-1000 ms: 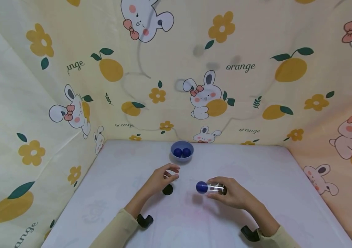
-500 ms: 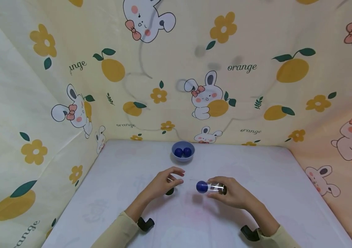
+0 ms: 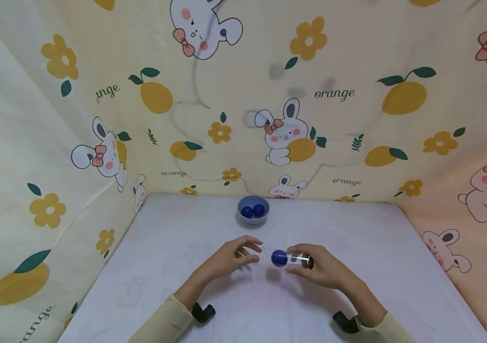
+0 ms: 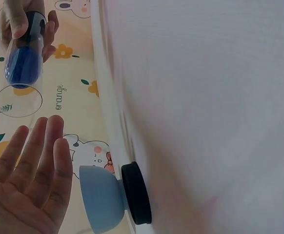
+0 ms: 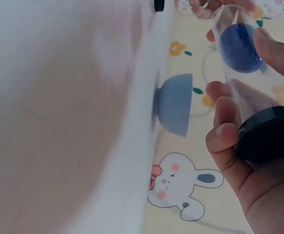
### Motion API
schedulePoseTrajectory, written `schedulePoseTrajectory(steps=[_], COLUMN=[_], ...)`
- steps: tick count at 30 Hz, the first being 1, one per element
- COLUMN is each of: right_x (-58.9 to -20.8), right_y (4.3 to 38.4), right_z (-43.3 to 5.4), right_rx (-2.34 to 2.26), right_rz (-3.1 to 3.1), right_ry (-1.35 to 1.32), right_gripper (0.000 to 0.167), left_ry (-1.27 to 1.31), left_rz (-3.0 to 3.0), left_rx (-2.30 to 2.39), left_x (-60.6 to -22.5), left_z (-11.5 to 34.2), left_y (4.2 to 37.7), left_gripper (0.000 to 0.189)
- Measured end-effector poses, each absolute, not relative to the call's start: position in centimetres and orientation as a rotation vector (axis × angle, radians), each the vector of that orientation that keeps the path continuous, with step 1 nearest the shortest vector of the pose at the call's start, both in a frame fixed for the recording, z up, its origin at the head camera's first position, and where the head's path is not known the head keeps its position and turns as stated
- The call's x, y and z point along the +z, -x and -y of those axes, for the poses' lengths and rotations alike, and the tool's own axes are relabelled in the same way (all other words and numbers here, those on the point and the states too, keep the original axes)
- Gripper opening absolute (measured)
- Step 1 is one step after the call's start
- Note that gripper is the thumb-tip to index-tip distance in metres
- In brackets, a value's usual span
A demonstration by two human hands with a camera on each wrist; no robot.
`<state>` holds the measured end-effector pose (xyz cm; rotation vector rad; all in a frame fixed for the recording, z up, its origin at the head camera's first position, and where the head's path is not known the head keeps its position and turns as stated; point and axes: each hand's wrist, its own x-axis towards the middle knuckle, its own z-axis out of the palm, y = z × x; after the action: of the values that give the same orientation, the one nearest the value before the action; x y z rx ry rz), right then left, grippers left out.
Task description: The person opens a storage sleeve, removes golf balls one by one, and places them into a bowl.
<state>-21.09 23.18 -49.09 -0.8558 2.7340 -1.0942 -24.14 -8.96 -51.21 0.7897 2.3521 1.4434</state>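
Note:
My right hand [image 3: 329, 269] grips a clear tube [image 5: 254, 92] held sideways above the table, fingers and thumb around it near its black end cap [image 5: 271, 134]. Inside sits a blue ball [image 3: 279, 258], towards the tube's open end, which points left. My left hand [image 3: 228, 259] hovers just left of that end, fingers spread and loosely bent, holding nothing. A gap shows between its fingertips and the tube. A loose black cap [image 4: 137, 192] stands on the table, mostly hidden behind the left hand in the head view.
At the back of the white table [image 3: 174, 224] stands a small blue bowl [image 5: 176, 105] with two blue balls [image 3: 258, 210] in it. Printed cloth walls [image 3: 346, 124] enclose the table at the back and both sides. Each wrist wears a black mount [image 3: 203, 313].
My left hand has moved right and slightly down, nearer the tube's open end, and now covers the loose cap in the head view. The right hand and tube stay nearly still.

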Motion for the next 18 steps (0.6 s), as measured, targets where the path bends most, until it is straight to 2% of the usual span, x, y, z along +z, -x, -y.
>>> schedulePoseTrajectory(steps=[18], right_x=[-49.2], right_y=[21.07], right_z=[-23.24], right_rx=[-1.061], right_rz=[-2.739], right_ry=[0.875], right_gripper=[0.055], left_ry=[-0.854], left_rz=[-2.36], left_rx=[1.363], left_x=[-51.39], left_z=[8.39], left_y=[23.94], left_gripper=[0.038])
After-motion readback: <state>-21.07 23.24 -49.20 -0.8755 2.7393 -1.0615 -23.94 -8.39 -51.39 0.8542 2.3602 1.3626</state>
